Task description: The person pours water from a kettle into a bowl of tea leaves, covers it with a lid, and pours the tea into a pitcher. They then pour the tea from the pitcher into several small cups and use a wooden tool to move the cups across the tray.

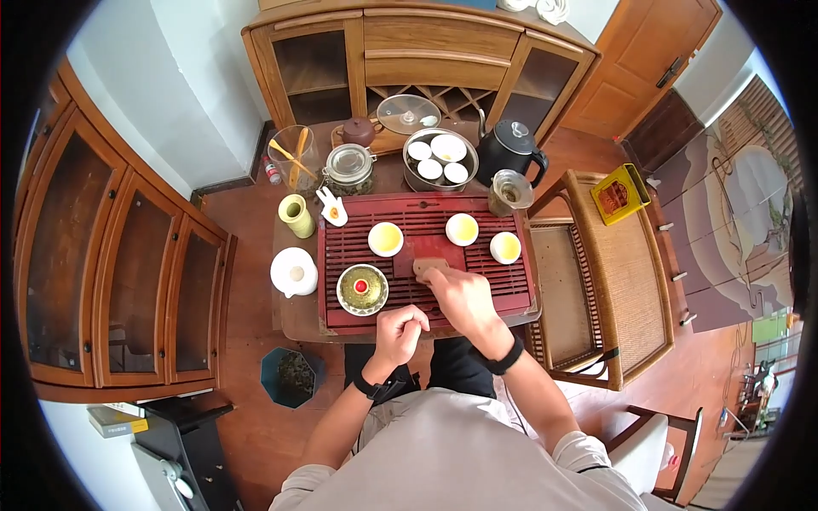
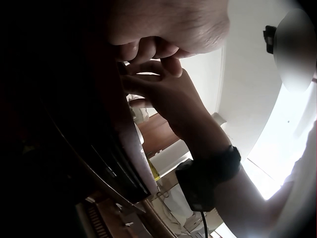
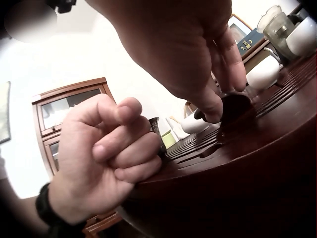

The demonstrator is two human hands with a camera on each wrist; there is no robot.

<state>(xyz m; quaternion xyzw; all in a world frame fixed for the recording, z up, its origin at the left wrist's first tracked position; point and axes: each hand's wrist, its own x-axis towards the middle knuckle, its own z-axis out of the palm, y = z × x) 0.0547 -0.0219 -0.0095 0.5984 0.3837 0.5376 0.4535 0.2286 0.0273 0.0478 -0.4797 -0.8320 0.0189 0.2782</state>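
Note:
My right hand (image 1: 464, 302) reaches over the front middle of the red slatted tea tray (image 1: 328, 255). Its thumb and fingers pinch a flat brown coaster (image 1: 430, 266), which looks dark in the right wrist view. My left hand (image 3: 116, 148) is curled in a loose fist at the tray's front edge and holds nothing. Beyond the coaster are three white cups of yellow tea, one on the left (image 1: 386, 239), one in the middle (image 1: 462, 229) and one on the right (image 1: 505, 248). A lidded patterned bowl (image 1: 362, 289) with a red knob sits on the tray's left front.
Behind the tray stand a glass jar (image 1: 349, 169), a metal bowl of white cups (image 1: 415, 176), a black kettle (image 1: 513, 149) and a glass pitcher (image 1: 509, 194). A white lidded pot (image 1: 294, 272) and a green vase (image 1: 296, 216) flank its left side. A rattan stand (image 1: 626, 281) is to the right.

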